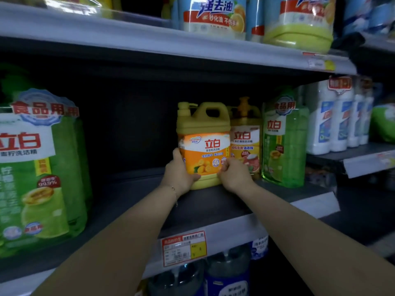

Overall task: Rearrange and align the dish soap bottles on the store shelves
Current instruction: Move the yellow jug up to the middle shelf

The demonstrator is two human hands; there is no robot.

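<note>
Dim store aisle, head view only. Middle shelf [213, 201] is a dark deck, bare and roomy left of centre, stock crowded to the right.

We have the yellow jug [204, 146] standing upright on that deck, long axis vertical, handle on top, label facing us, set well back from the front lip. It sits straight ahead of both hands, touching the orange-label bottle [245, 142] on its right.

Left hand [178, 174] grasps the jug's lower left side; right hand [234, 174] grasps the lower right corner. Both equally near.

Green bottle [282, 144] stands further right. Our guess: free space lies left and forward.
</note>
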